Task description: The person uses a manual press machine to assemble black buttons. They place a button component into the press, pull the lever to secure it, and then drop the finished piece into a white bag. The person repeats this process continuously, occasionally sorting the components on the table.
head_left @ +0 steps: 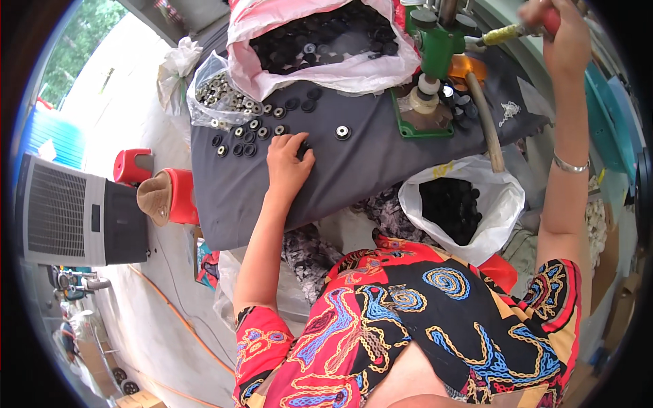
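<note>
My left hand (288,162) rests on the dark cloth, fingers bent around a small black disc (304,147) between finger and thumb. Beside it lie several black discs (249,136), some with shiny metal centres. One disc with a metal centre (342,132) sits alone to the right. My right hand (571,41), raised at the far right, is closed around the red grip (549,22) of a lever (502,35). That lever belongs to a green hand press (437,54) standing on the table. A pale round piece (423,102) is under its ram.
A pink-white sack of black parts (238,61) lies at the back. Left of it is a clear bag of small metal pieces (221,95). A wooden-handled hammer (486,122) lies beside the press. Below the table edge stands a white bag of black parts (503,204).
</note>
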Demonstrator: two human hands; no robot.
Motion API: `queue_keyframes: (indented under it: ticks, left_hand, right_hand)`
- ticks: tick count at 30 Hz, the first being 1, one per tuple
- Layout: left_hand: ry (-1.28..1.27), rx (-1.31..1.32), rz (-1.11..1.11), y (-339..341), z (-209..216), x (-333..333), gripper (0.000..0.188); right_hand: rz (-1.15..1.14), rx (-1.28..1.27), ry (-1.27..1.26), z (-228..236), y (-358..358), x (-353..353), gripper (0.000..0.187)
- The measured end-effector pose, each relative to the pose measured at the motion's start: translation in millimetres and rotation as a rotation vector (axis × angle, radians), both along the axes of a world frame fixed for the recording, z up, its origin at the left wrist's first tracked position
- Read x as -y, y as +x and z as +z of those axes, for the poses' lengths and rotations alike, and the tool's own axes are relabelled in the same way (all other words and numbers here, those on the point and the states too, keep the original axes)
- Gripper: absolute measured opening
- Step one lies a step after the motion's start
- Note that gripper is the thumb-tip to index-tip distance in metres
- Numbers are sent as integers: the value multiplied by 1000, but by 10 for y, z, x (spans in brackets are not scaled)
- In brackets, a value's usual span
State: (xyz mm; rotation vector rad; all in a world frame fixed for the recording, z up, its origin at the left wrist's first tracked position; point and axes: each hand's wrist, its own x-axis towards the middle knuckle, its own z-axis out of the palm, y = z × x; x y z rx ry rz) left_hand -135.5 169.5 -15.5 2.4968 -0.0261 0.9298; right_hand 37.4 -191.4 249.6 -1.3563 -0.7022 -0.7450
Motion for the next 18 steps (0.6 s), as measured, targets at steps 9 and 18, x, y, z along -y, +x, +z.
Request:
queue_keyframes:
  ticks: [9,18]
  left_hand:
    - [-234,107,-107,381,25,558,25]
    - [-11,14,5,373,-187,586,28]
  right_hand:
    - [38,63,-20,-40,-100,-27,31]
    - [62,117,-15,-83,-52,-9,30]
